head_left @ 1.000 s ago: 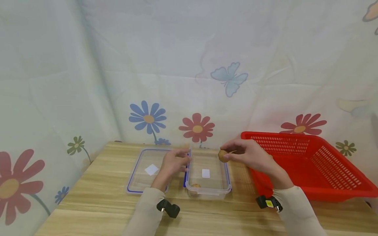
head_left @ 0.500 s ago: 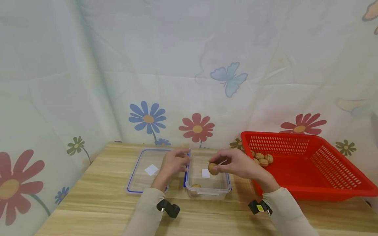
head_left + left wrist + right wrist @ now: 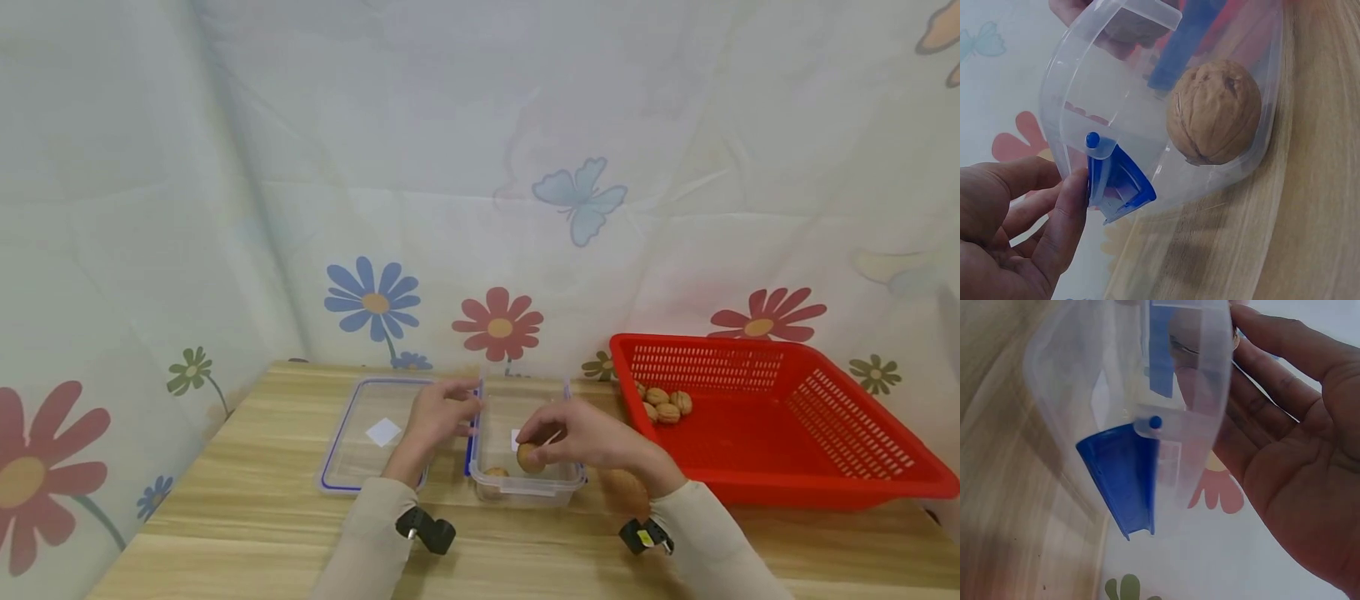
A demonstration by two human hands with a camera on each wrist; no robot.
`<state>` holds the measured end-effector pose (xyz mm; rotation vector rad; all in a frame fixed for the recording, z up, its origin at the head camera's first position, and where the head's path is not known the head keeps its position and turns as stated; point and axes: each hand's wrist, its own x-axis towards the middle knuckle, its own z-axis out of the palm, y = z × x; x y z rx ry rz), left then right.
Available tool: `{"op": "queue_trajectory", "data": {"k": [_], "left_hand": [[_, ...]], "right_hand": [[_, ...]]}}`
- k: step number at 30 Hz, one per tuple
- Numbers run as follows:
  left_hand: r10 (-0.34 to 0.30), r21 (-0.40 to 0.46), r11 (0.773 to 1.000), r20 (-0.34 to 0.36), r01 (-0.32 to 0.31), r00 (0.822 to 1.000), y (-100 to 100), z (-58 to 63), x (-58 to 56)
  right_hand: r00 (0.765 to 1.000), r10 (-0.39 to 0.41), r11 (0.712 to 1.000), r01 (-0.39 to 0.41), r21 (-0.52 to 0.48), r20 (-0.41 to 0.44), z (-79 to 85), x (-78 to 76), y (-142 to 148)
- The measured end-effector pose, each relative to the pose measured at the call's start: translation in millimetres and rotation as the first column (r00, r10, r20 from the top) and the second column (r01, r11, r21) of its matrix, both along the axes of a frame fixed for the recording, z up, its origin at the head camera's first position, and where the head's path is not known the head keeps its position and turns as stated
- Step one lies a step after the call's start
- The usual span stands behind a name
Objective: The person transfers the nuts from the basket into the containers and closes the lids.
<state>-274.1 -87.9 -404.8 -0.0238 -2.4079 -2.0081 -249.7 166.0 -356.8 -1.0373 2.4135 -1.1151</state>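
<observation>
Inside the clear plastic container (image 3: 525, 485), near its front left corner, lies a walnut (image 3: 1215, 112). My right hand (image 3: 581, 435) pinches a second walnut (image 3: 531, 457) between thumb and fingers, low over the container's front part. Through the cloudy wall in the right wrist view this held walnut (image 3: 1184, 339) shows only partly. My left hand (image 3: 444, 412) is at the container's left side, its fairly straight fingers touching the rim. In the left wrist view the thumb of that hand lies against a blue latch (image 3: 1119, 181) that hangs down.
A clear lid (image 3: 341, 486) with a blue seal and white label lies flat left of the container. On the right stands a red perforated basket (image 3: 765, 437), several walnuts (image 3: 666, 408) gathered at its left end. A flowered cloth (image 3: 450, 167) hangs behind the wooden table (image 3: 247, 500).
My right hand has carried its walnut left and down from the container's right rim to low over its front part. The basket's walnuts have come into view. My left hand stays put.
</observation>
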Motion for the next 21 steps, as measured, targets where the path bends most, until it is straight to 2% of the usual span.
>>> {"op": "queue_trajectory", "data": {"k": [10,21], "left_hand": [[0.007,-0.001,1.0,-0.005,-0.007,1.0,0.2,-0.2,0.4],[0.008,-0.011,1.0,-0.002,-0.008,1.0,0.7,1.9,0.3]], "right_hand": [[0.997,0.07,0.998,-0.07,0.001,0.027,-7.1,-2.5,-5.0],[0.998,0.059,0.994,-0.059,0.096,0.004,-10.5,-2.2,-9.8]]}}
